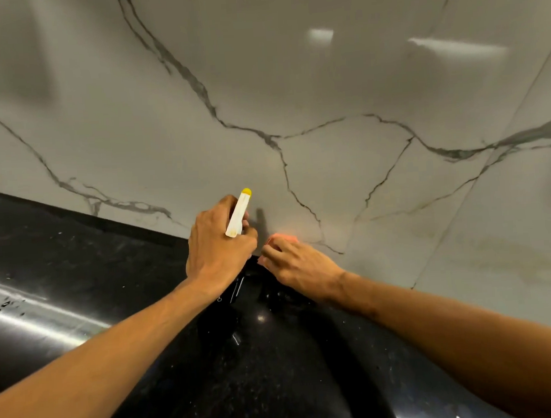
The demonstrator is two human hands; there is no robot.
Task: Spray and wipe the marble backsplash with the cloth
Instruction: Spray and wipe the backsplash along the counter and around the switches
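Grey-white polished marble backsplash (291, 77) with dark branching veins fills the upper part of the view. It catches two pale light reflections at the upper right, and a thin seam runs diagonally down its right side. Faint yellowish streaks show on the panel right of that seam. Below it lies a glossy black speckled stone counter (262, 373), with a bright brushed-metal strip (30, 311) crossing its left part.

The left hand (218, 245) holds a spray bottle with a white trigger head and a yellow nozzle tip (237, 216). Its fingers are curled round the neck, and the nozzle points up and toward the marble, close to it. The bottle's body is hidden under the hand, so what is in it cannot be told.

Just beside it, the right hand (299, 264) grips a small bunched pink-orange cloth (281, 238). Its fingers are curled over the cloth at the foot of the backsplash, where marble meets counter. Only an edge of the cloth shows past the knuckles, and a pinkish glow lies on the marble just above it.
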